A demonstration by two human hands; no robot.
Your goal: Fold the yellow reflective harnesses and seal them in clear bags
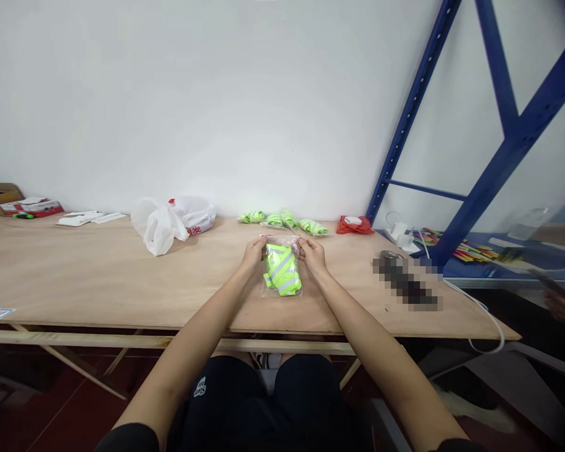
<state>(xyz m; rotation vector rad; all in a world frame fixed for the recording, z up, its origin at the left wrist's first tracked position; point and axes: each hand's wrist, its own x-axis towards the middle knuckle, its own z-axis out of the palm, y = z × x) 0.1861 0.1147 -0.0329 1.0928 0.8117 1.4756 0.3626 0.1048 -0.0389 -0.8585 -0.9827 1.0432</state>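
Note:
A clear plastic bag [282, 270] with a folded neon yellow-green item with grey stripes inside lies at the middle of the wooden table [98, 276]. My left hand [255, 252] pinches the bag's top left corner. At the top right corner, my right hand [311, 254] grips the bag's edge between thumb and fingers. Beyond the hands, near the wall, several similar neon bundles [274, 220] sit in a row.
White plastic bags [162, 226] stand left of centre, with white papers [90, 217] and a red box [32, 207] farther left. A red packet [355, 225] lies right of the bundles. Blue shelving [511, 135] and a white cable [480, 307] are at right. Another person's hand [562, 307] shows at the right edge.

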